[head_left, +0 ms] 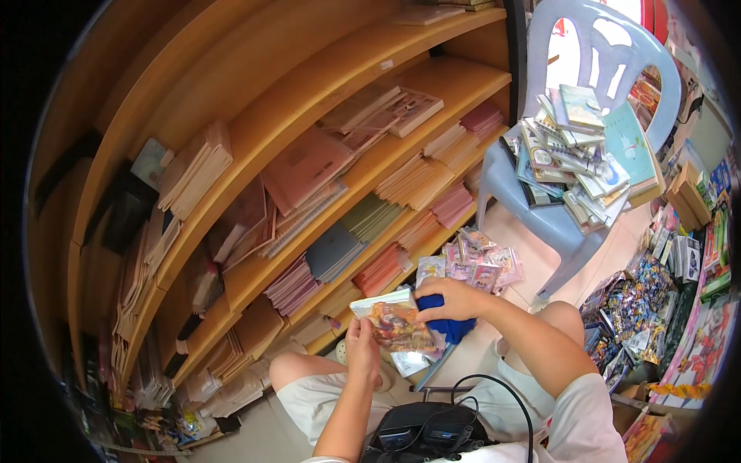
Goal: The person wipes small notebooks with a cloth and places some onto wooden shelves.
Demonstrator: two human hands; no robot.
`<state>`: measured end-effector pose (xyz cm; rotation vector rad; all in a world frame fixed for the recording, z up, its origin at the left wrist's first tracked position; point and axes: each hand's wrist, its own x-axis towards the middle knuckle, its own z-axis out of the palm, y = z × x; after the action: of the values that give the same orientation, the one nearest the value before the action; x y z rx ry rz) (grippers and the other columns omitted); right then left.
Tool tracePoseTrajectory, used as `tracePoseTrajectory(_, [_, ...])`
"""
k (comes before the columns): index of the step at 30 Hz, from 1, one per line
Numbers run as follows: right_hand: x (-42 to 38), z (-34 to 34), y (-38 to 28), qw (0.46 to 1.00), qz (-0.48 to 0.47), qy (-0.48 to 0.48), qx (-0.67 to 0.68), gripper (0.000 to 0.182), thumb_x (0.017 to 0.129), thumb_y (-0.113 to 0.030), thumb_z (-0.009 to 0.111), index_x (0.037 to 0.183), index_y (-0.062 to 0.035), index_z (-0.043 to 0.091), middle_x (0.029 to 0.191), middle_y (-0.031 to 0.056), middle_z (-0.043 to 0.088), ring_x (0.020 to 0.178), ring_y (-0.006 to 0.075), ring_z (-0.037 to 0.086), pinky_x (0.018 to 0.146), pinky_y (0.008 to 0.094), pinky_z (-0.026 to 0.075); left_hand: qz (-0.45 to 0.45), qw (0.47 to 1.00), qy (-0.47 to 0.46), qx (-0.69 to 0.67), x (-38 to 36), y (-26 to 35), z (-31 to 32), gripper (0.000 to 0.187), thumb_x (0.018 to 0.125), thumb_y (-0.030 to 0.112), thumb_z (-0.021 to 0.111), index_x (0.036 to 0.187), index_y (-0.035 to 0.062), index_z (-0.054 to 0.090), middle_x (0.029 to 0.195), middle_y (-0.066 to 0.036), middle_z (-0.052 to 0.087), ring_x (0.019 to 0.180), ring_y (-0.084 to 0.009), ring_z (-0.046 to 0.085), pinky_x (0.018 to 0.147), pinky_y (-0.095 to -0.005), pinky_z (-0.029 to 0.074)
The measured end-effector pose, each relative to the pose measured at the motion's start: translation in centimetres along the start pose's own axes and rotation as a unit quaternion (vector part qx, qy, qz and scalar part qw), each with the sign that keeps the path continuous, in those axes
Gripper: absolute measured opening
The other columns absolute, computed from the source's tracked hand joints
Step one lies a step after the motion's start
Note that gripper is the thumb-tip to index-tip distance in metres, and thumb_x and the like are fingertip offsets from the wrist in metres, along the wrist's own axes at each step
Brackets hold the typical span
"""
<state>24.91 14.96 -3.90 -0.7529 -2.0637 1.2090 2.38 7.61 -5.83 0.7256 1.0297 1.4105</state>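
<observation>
A small stack of booklets (397, 326) with a colourful, orange-brown picture on its front is held low at the centre, above the person's lap. My left hand (361, 351) grips its lower left edge, thumb on the front. My right hand (448, 299) is at the stack's upper right, with a dark blue cloth (457, 328) just under the fingers; whether it grips the stack or the cloth is hard to make out. Beneath the stack lies a pale packet (409, 363). Several pink plastic-wrapped packets (485, 266) lie on the floor beyond my right hand.
Wooden shelves (309, 100) with paper and notebook stacks (421, 181) fill the left. A blue plastic chair (532, 224) piled with books (583, 147) stands at the upper right. Heaps of colourful packets (637, 301) lie at the right. A black bag (424, 432) with a cable rests on the lap.
</observation>
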Motion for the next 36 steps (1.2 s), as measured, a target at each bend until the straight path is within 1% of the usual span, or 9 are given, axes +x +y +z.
tracePoseTrajectory(4, [0.1, 1.1, -0.9, 0.997, 0.040, -0.036, 0.055, 0.041, 0.080, -0.033, 0.069, 0.105, -0.0008, 0.062, 0.097, 0.0171, 0.061, 0.092, 0.0276, 0.059, 0.083, 0.0336, 0.045, -0.135, 0.984, -0.033, -0.114, -0.1, -0.9, -0.4, 0.035, 0.094, 0.030, 0.050, 0.120, 0.0070, 0.047, 0.112, -0.006, 0.058, 0.102, -0.0188, 0.057, 0.090, -0.0342, 0.044])
tracePoseTrajectory(5, [0.2, 1.2, -0.8, 0.996, 0.040, -0.036, 0.064, 0.041, 0.081, -0.033, 0.068, 0.105, -0.0008, 0.062, 0.096, 0.0182, 0.062, 0.091, 0.0287, 0.059, 0.083, 0.0340, 0.045, -0.171, 0.973, -0.041, -0.149, -0.2, -1.6, -1.2, 0.035, 0.094, 0.031, 0.048, 0.120, 0.0076, 0.047, 0.116, -0.007, 0.057, 0.106, -0.0227, 0.056, 0.092, -0.0385, 0.044])
tracePoseTrajectory(6, [0.2, 1.3, -0.7, 0.996, 0.040, -0.034, 0.075, 0.041, 0.081, -0.034, 0.067, 0.105, -0.0008, 0.063, 0.095, 0.0193, 0.063, 0.089, 0.0298, 0.060, 0.082, 0.0343, 0.045, -0.199, 0.964, -0.042, -0.173, -0.3, -2.0, -1.3, 0.037, 0.092, 0.033, 0.051, 0.119, 0.0076, 0.048, 0.113, -0.008, 0.059, 0.103, -0.0233, 0.058, 0.091, -0.0392, 0.046])
tracePoseTrajectory(8, [0.3, 1.1, -0.8, 0.993, 0.046, -0.044, 0.099, 0.038, 0.085, -0.031, 0.064, 0.106, 0.0006, 0.062, 0.095, 0.0187, 0.064, 0.089, 0.0258, 0.061, 0.082, 0.0325, 0.045, -0.256, 0.940, -0.044, -0.221, -0.6, -2.4, -0.8, 0.040, 0.089, 0.035, 0.056, 0.117, 0.0078, 0.052, 0.107, -0.009, 0.061, 0.098, -0.0246, 0.060, 0.088, -0.0407, 0.048])
tracePoseTrajectory(9, [0.3, 1.2, -0.7, 0.991, 0.048, -0.041, 0.115, 0.038, 0.085, -0.031, 0.064, 0.106, 0.0009, 0.062, 0.096, 0.0186, 0.065, 0.090, 0.0244, 0.061, 0.082, 0.0321, 0.045, -0.319, 0.925, 0.002, -0.207, -0.5, -2.5, -0.5, 0.039, 0.087, 0.034, 0.055, 0.116, 0.0074, 0.053, 0.102, -0.011, 0.063, 0.095, -0.0274, 0.062, 0.087, -0.0435, 0.050])
tracePoseTrajectory(10, [0.4, 1.2, -0.7, 0.989, 0.050, -0.038, 0.131, 0.038, 0.085, -0.030, 0.064, 0.106, 0.0011, 0.062, 0.096, 0.0184, 0.065, 0.091, 0.0230, 0.061, 0.082, 0.0317, 0.045, -0.303, 0.929, -0.023, -0.210, -1.4, -0.2, 2.2, 0.039, 0.087, 0.035, 0.054, 0.114, 0.0061, 0.054, 0.099, -0.012, 0.064, 0.092, -0.0278, 0.063, 0.085, -0.0426, 0.051])
tracePoseTrajectory(12, [0.7, 1.2, -0.5, 0.984, 0.074, -0.045, 0.158, 0.038, 0.086, -0.030, 0.064, 0.107, 0.0011, 0.063, 0.099, 0.0174, 0.065, 0.093, 0.0197, 0.060, 0.084, 0.0303, 0.045, -0.287, 0.932, -0.048, -0.218, -1.6, -0.1, 3.0, 0.039, 0.088, 0.036, 0.056, 0.113, 0.0066, 0.055, 0.100, -0.011, 0.063, 0.089, -0.0258, 0.063, 0.078, -0.0393, 0.054])
tracePoseTrajectory(19, [0.8, 1.1, 0.2, 0.973, 0.103, -0.044, 0.203, 0.043, 0.084, -0.032, 0.066, 0.111, 0.0004, 0.062, 0.106, 0.0164, 0.064, 0.099, 0.0191, 0.058, 0.089, 0.0295, 0.042, -0.214, 0.949, -0.049, -0.225, -0.8, -1.2, 1.2, 0.038, 0.088, 0.036, 0.055, 0.113, 0.0066, 0.054, 0.100, -0.011, 0.063, 0.089, -0.0253, 0.063, 0.077, -0.0390, 0.054])
tracePoseTrajectory(36, [0.9, 1.1, 0.6, 0.970, 0.113, -0.055, 0.206, 0.044, 0.084, -0.034, 0.065, 0.112, -0.0004, 0.062, 0.107, 0.0153, 0.064, 0.100, 0.0190, 0.058, 0.090, 0.0287, 0.041, -0.201, 0.960, -0.039, -0.192, -1.7, -2.6, 0.1, 0.038, 0.089, 0.035, 0.054, 0.114, 0.0065, 0.054, 0.101, -0.010, 0.063, 0.088, -0.0242, 0.063, 0.076, -0.0382, 0.053])
